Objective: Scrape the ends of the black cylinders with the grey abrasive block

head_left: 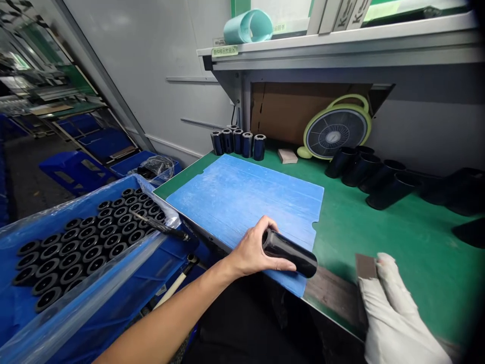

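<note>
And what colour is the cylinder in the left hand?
The cylinder is glossy black, seen in the head view.

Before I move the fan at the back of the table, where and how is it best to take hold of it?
Probably by the yellow-green handle, coming from above: it arches over the top of the fan, with a gap under it for fingers. Dark tubes stand before its lower right edge in the picture, so a low grip there looks awkward.

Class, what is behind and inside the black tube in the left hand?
Behind the black tube, the blue board shows; the tube and left hand cover part of it. The open end shows a dark hollow; anything deeper cannot be seen.
</note>
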The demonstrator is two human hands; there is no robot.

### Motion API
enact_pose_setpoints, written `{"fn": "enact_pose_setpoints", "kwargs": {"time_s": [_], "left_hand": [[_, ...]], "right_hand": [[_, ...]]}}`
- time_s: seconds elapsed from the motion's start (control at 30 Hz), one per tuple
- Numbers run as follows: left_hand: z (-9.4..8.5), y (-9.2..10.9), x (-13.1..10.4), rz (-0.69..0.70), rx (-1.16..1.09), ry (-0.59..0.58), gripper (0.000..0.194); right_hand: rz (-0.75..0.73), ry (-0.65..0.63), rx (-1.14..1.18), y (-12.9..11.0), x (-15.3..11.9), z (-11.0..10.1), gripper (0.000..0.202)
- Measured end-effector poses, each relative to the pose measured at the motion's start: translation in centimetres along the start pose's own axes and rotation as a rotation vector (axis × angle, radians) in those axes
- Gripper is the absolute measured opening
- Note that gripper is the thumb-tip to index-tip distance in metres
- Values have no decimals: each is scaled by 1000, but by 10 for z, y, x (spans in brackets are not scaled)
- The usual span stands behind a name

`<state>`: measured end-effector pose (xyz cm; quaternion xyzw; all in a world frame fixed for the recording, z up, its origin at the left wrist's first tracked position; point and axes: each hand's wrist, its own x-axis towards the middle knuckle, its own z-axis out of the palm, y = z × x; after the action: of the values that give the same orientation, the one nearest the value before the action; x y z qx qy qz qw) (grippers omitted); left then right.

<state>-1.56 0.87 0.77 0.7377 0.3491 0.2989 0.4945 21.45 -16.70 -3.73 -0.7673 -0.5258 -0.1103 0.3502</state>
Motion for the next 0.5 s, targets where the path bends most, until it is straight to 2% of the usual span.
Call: {"fn": "enact_pose_setpoints", "kwargs": {"time_s": [0.1, 0.2, 0.33, 0.5], "left_hand": [[11, 1, -3, 36, -13, -52, 68], [19, 0, -5, 73, -54, -112, 62], [26, -3, -7, 44, -44, -47, 58], [28, 0, -7, 55, -26, -13, 55]], "right_hand": [[-73, -42, 45, -18, 1, -3, 55], [-40, 1, 126, -31, 3, -2, 56], [-10, 3, 105, -36, -2, 0, 56], [-182, 15, -50, -49, -7, 12, 57]]}}
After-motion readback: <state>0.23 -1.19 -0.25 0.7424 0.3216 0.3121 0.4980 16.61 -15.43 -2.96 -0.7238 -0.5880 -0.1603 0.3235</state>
